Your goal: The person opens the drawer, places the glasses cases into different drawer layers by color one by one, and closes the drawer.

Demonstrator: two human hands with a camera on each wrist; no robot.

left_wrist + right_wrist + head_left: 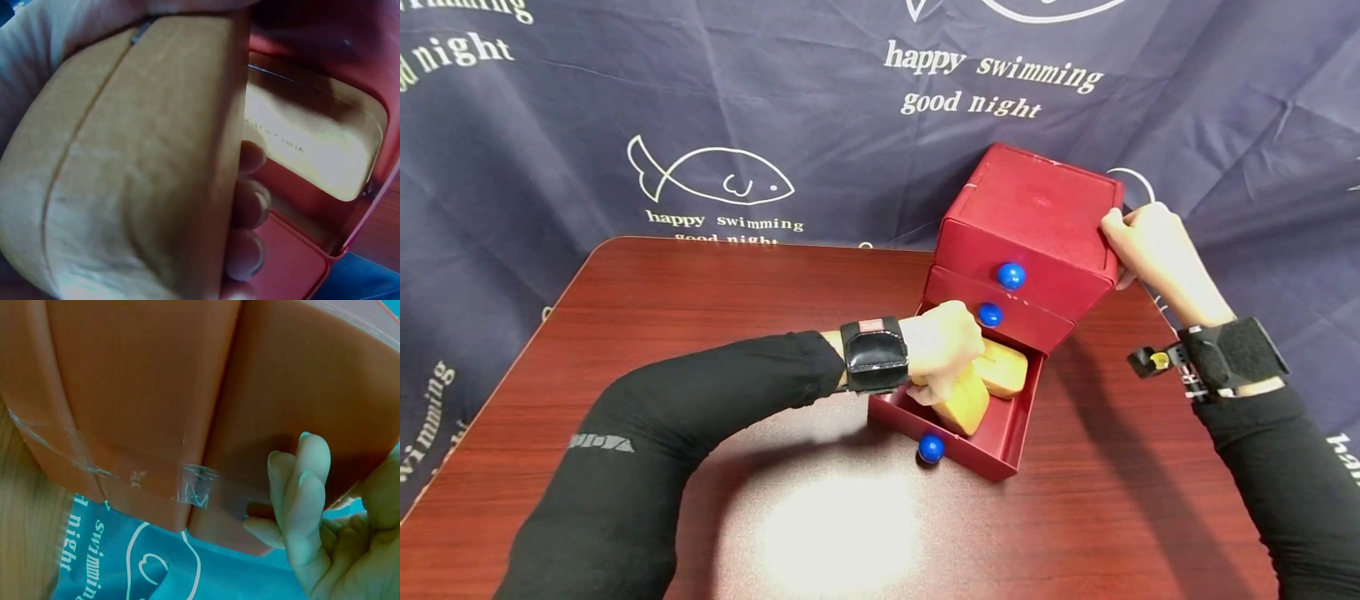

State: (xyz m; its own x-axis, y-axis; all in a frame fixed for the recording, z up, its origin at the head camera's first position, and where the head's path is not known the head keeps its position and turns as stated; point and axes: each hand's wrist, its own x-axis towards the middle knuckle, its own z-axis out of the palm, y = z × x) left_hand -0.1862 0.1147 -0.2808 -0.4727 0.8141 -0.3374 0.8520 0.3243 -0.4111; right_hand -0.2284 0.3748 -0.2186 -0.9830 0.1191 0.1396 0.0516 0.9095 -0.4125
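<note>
At the left of the head view my left arm crosses the table (700, 292) toward centre frame, and my left hand (942, 350) sits over the open bottom drawer (1000, 437), fingers curled round a tan case (966, 404). A second case (1003, 367) lies further back in the same drawer, just behind the held one. The cases look to be touching, though I can't be sure. The two upper drawers, each with a blue knob (1011, 275), are closed. A third knob sits at the pulled-out drawer's front, lower centre.

Right of centre stands the red box (1037, 217). My right hand (1150, 246) grips its upper right rear corner, thumb on the top edge.

As I judge it, the drawer is already open and one case lies inside. The held case is low in the drawer but not released. Letting go and closing the drawer remain.

The left wrist view fills with the held case (137, 162). It shows my fingertips (247, 250) wrapped round its far edge, which the head view hides. It also shows faint lettering on the second case (312, 144). The right wrist view shows the box's back (187, 412), a strip of clear tape (194, 484) across a seam, and my fingers (306, 487) pressed against the back. None of that shows from above.
</note>
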